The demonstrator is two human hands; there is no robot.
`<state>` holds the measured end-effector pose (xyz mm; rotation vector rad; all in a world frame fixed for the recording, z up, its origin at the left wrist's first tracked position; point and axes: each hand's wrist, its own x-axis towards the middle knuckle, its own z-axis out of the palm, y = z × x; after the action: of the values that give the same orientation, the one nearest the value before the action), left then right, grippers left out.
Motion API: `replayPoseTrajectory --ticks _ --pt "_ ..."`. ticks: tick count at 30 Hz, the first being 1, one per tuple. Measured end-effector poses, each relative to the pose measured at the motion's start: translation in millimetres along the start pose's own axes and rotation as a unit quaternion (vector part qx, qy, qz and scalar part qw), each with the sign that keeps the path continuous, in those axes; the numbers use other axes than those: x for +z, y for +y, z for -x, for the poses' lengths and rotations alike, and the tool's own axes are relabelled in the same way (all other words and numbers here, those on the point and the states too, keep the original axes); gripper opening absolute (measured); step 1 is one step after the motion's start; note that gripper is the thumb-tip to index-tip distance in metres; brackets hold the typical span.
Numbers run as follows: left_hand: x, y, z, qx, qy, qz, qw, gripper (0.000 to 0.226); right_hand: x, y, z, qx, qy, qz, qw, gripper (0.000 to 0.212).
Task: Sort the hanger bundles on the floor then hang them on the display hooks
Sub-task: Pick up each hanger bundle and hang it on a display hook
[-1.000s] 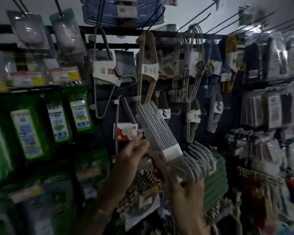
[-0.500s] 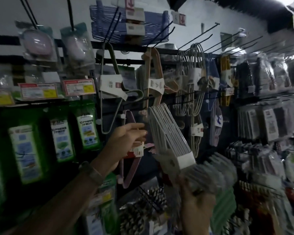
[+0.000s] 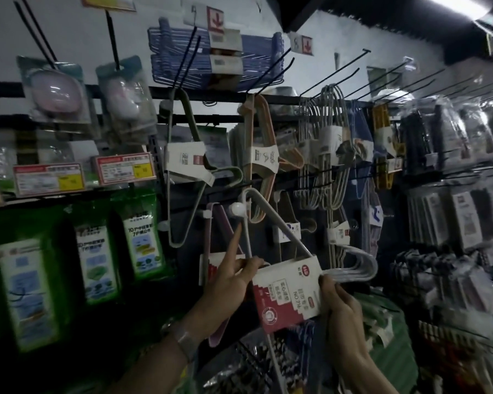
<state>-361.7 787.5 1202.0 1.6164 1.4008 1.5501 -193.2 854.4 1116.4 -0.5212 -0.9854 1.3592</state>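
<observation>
White hanger bundle (image 3: 273, 228) wears a red-and-white label (image 3: 286, 294); packets (image 3: 141, 240) are green.

Gripping white hanger bundle (image 3: 353, 270) by red-and-white label (image 3: 288, 291) with left hand (image 3: 228, 282) and right hand (image 3: 339, 301), near centre; pointing left index beside white knob (image 3: 237, 209).

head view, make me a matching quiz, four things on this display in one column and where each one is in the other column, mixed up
Things:
1 white hanger bundle
2 blue hanger stack
3 green packets
4 peach hanger bundle

Places:
a highest up, top centre
b lower left
c held by left hand and right hand
d hanging at centre, above the held one

Pairs: 1-c, 2-a, 3-b, 4-d
</observation>
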Motion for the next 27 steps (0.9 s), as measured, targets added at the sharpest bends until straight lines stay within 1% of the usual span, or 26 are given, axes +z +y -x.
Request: replayPoseTrajectory --ticks 4,9,11,14,16,18,19,22,24,27 --pt "-4 -12 -16 0.014 0.008 -0.02 1.0 0.067 9 23 -24 0.028 -0.01 -0.008 1.0 0.045" --pt "-16 -28 -45 -0.033 0.066 -0.046 0.996 0.062 27 42 -53 0.069 -0.014 -0.025 0.997 0.05" --pt "-21 -33 -53 -0.054 0.089 -0.041 0.994 0.064 36 50 -66 0.065 -0.027 0.012 0.997 0.05" --pt "-27 -38 -67 -0.088 0.102 -0.041 0.99 0.08 48 68 -91 0.073 -0.019 0.062 0.995 0.05" --pt "-32 -41 -77 -0.118 0.102 -0.053 0.986 0.087 56 83 -106 0.085 -0.008 0.084 0.993 0.047" --pt "-39 -45 -88 -0.14 0.098 -0.079 0.982 0.085 65 99 -119 0.099 -0.003 0.091 0.991 0.047" --pt "-44 -49 -93 -0.145 0.096 -0.092 0.98 0.081 70 105 -124 0.104 -0.002 0.095 0.99 0.047" --pt "-59 -58 -106 -0.136 0.119 -0.114 0.977 0.063 88 115 -137 0.1 -0.034 0.105 0.989 0.04" --pt "-67 -60 -112 -0.117 0.14 -0.148 0.972 0.063 100 123 -146 0.099 -0.048 0.117 0.987 0.041" --pt "-80 -66 -120 -0.092 0.154 -0.236 0.955 0.066 112 146 -161 0.098 -0.055 0.116 0.987 0.048"
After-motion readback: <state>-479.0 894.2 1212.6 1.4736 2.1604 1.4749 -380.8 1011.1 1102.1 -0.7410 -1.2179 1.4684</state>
